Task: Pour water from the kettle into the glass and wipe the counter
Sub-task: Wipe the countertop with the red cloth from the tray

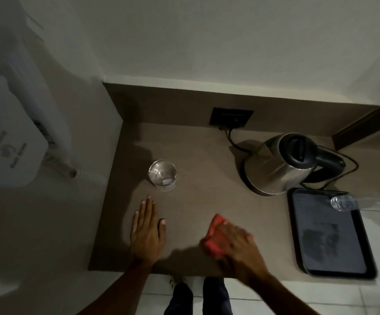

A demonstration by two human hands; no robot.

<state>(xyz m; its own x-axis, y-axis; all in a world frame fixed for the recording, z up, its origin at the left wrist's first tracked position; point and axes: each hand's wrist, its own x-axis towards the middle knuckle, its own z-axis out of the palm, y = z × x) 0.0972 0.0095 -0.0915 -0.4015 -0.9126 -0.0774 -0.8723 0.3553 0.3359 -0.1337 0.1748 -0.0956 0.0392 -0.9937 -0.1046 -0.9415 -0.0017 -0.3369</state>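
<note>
A clear glass with water in it stands on the brown counter, left of centre. The steel kettle with a black lid and handle sits upright at the back right, its cord plugged into a wall socket. My right hand presses down on a red cloth near the front edge; the hand is blurred by motion. My left hand lies flat on the counter, fingers together, just below the glass and apart from it.
A black tray lies at the front right, with a second clear glass at its far corner. A white appliance with a ribbed hose hangs on the left. Tiled floor and my legs show below the counter edge.
</note>
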